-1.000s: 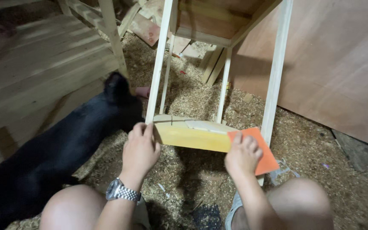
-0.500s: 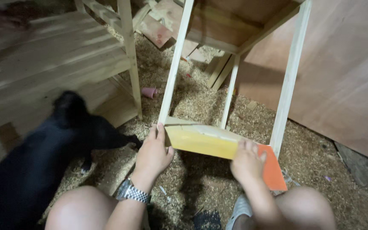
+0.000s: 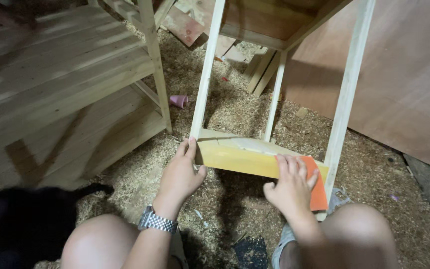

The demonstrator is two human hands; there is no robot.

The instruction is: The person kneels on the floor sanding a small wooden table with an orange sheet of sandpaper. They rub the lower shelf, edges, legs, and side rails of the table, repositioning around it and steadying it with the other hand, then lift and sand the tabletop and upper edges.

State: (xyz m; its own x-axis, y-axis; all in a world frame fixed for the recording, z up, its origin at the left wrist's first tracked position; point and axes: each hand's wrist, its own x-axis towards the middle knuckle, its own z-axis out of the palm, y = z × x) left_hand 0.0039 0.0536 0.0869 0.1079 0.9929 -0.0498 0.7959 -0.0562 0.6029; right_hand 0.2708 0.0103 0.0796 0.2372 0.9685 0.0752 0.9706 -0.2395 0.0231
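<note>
the right hand [image 3: 292,187] presses an orange sheet of sandpaper [image 3: 317,188] flat against the yellow rail [image 3: 240,159] low between 2 legs of the wooden stand [image 3: 349,94], fingers spread and gripping nothing. the left hand [image 3: 180,174] curls around the rail's left end, bracing it. best to keep that brace firm and the paper flat, pressing evenly along the grain.

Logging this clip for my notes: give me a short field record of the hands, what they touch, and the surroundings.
left hand: grips the left end of the yellow rail
right hand: presses orange sandpaper onto the rail
frame: pale wooden stool, upright
floor: sawdust
left side: wooden shelf unit, black animal
small item: pink cone
</note>
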